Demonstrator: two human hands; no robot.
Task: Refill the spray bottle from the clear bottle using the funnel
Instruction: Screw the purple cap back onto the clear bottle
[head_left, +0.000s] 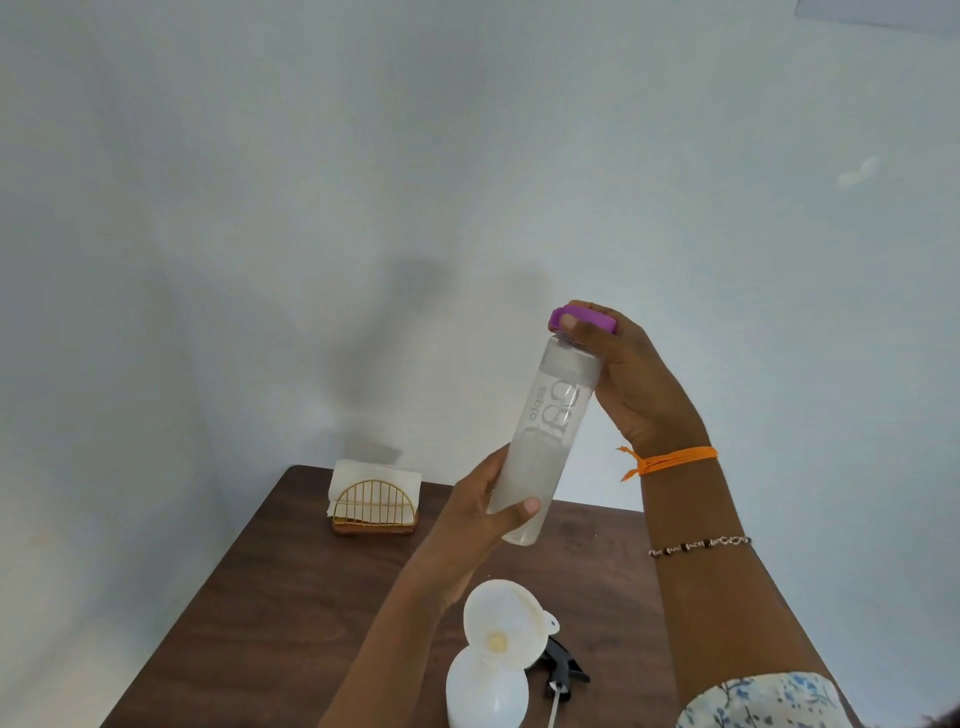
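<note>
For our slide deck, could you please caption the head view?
Left hand steadies the clear bottle; right hand grips its purple cap above the funnel.

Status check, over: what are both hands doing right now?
Left hand gripping frosted clear bottle low. Right hand on its purple cap. White funnel seated in white spray bottle. Nothing blocking.

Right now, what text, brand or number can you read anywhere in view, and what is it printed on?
Clear bottle, held in both hands: large pale lettering running along its side, seen sideways and washed out; it cannot be read with confidence.
Same bottle: a smaller word beside that lettering, too faint to read.
Purple cap, funnel, spray bottle, napkin holder: no text visible.
</note>
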